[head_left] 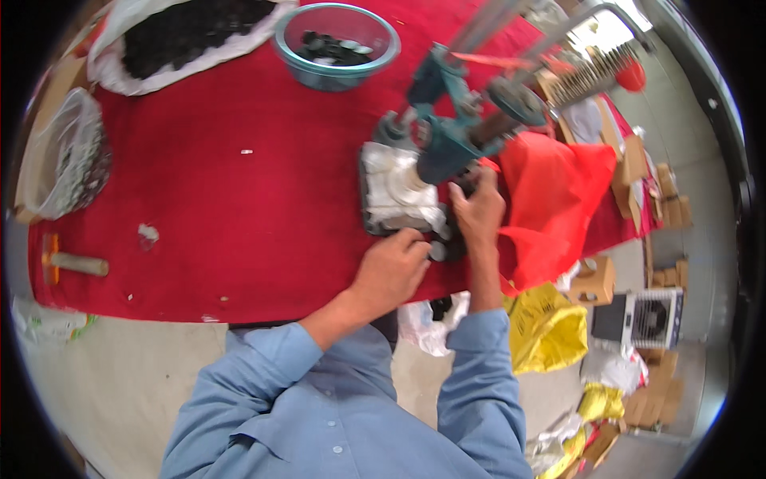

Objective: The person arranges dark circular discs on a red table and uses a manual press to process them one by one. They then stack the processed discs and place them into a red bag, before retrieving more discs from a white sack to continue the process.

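Observation:
A teal hand press (451, 144) stands on the table, its base (391, 188) wrapped in white and silvery covering. At the front edge of that base is my left hand (391, 267), its thumb and fingertips drawn together; what they pinch, if anything, is too small to make out. Beside those fingertips lies a small grey disc (436, 251), close to several dark pieces (453, 239). My right hand (479, 211) reaches along the right side of the press, fingers curled around something dark that its fingers partly hide.
A teal-rimmed bowl (337, 76) holds black and pale pieces. Black pieces fill a white sack (112, 68) at the far left, near a clear bag (60, 172) of grey parts. A hammer (80, 263) lies left. Red cloth-like bag (554, 199) and yellow bag (550, 327) are right.

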A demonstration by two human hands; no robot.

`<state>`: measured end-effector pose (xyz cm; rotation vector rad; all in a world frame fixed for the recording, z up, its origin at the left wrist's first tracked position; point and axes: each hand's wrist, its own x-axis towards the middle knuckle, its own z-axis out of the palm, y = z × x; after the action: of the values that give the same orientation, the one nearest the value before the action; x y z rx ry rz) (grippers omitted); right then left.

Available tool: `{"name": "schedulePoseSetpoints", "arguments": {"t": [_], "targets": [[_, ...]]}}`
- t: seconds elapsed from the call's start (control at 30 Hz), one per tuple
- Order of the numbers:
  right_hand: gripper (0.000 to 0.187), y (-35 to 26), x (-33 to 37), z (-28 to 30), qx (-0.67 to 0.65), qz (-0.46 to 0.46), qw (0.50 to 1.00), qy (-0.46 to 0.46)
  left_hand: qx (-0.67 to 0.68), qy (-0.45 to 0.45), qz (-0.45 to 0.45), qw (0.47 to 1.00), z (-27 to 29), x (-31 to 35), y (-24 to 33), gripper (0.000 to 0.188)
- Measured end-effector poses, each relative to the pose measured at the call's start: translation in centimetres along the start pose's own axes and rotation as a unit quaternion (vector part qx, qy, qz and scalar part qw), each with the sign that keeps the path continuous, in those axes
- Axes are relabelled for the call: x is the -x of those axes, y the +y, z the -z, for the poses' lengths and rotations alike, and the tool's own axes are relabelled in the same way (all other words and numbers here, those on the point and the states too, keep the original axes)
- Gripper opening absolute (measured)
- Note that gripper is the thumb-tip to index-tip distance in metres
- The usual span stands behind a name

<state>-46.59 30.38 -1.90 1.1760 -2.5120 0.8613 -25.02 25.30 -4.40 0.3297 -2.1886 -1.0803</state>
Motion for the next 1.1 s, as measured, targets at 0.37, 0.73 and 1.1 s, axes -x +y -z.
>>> {"name": "schedulePoseSetpoints", "arguments": {"t": [0.37,0.73,1.1], "targets": [[0.036,-12.4,8.3,2.3,-0.317,0.036,0.924,-0.211,0.247,0.070,0.155,0.954,8.8,2.5,-1.2,0.038],[0.045,-26.5,10.3,-4.7,-0.422,0.060,0.832,-0.354,0.141,0.165,0.344,0.913,21.8,9.4,-3.5,0.025],[0.049,-25.6,11.0,-6.2,-0.248,0.232,0.916,-0.213,0.000,0.182,0.312,0.933,22.5,9.3,-3.2,0.019]]}}
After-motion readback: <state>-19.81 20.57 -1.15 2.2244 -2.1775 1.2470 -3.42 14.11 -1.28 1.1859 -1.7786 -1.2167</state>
